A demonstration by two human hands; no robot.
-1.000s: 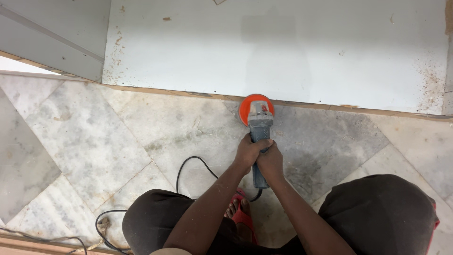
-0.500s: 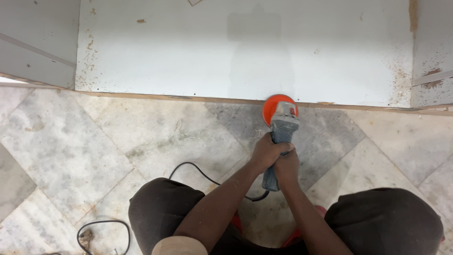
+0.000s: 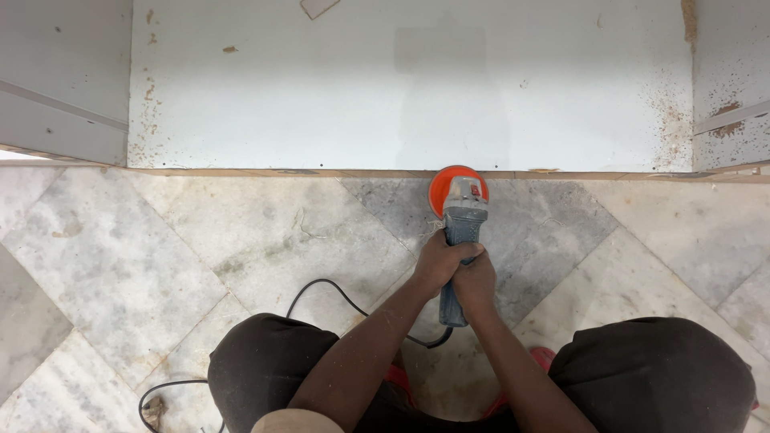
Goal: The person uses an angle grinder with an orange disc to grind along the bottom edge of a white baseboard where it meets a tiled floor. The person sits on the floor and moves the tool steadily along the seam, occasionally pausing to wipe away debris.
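Marble floor (image 3: 160, 265), grey-white slabs laid in a diamond pattern, with a darker grey patch in the middle near the wall. It butts against a white panel (image 3: 401, 88) along a thin wooden edge strip (image 3: 281, 171). Brown dust specks sit on the panel's lower right and left edges. Grey panels flank it on both sides.

Angle grinder (image 3: 459, 240): grey-blue body, orange disc guard (image 3: 443, 183) at the far end. The head sits on the floor right at the edge strip, over the dark grey patch. The body runs straight back toward the person.

Left hand (image 3: 437, 265): fingers wrapped tight around the grinder's mid body, from the left side.
Right hand (image 3: 475, 282): closed around the rear of the body just behind the left hand and touching it. The grinder's tail sticks out below both.

Black power cord (image 3: 321, 293) leaves the grinder's tail, loops left across the floor, passes behind the left knee and shows again at bottom left near the frame edge.

Person is crouched, knees in dark trousers (image 3: 658, 369) either side of the arms. Red footwear (image 3: 544, 357) is partly visible between the knees.
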